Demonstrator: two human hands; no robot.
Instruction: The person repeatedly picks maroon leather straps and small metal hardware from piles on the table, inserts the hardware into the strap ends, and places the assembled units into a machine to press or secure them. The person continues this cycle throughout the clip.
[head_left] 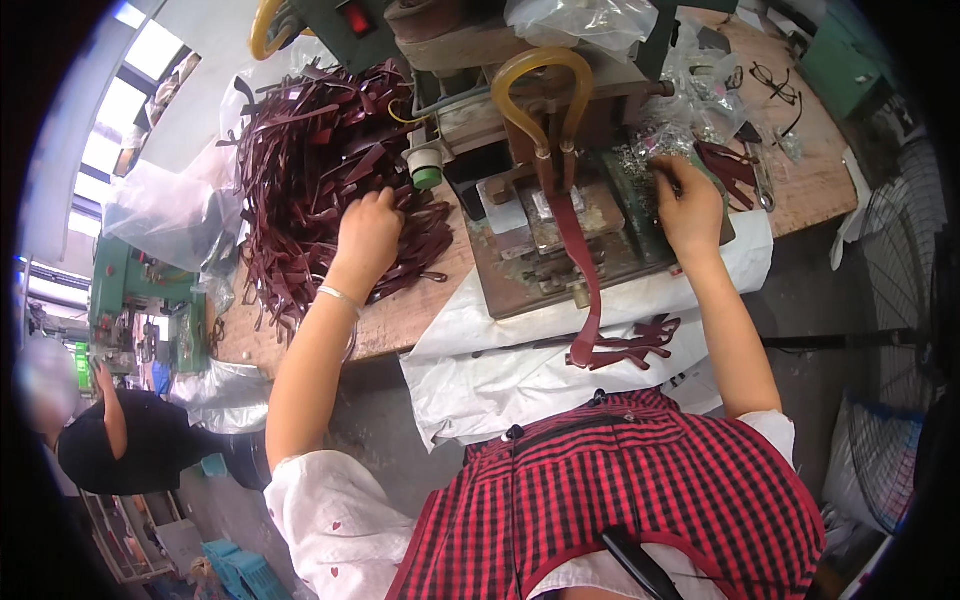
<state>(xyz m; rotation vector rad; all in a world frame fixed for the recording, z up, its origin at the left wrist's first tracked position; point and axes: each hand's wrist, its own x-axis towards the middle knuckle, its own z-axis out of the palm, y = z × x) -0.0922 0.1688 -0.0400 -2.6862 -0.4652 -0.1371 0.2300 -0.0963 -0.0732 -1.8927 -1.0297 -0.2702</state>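
Note:
My left hand [370,238] reaches into a big heap of dark red eyeglass temples [300,170]. Its fingers are curled down among them, and whatever they grip is hidden. At the centre stands a bench press [540,255] with a yellow looped tube [541,58]. One dark red temple [577,250] sits in the press under the tool, its long end sticking out toward me. My right hand [690,208] is bent over small shiny metal parts [637,165] on the green right side of the press. Its fingertips are drawn together; anything between them is too small to make out.
Several temples [635,345] lie on white sheeting [480,350] at the table's front edge. Farther right are more temples [728,172], pliers [763,180] and dark eyeglass frames [775,82]. A large fan [890,340] stands at right. Another person [125,435] works at far left.

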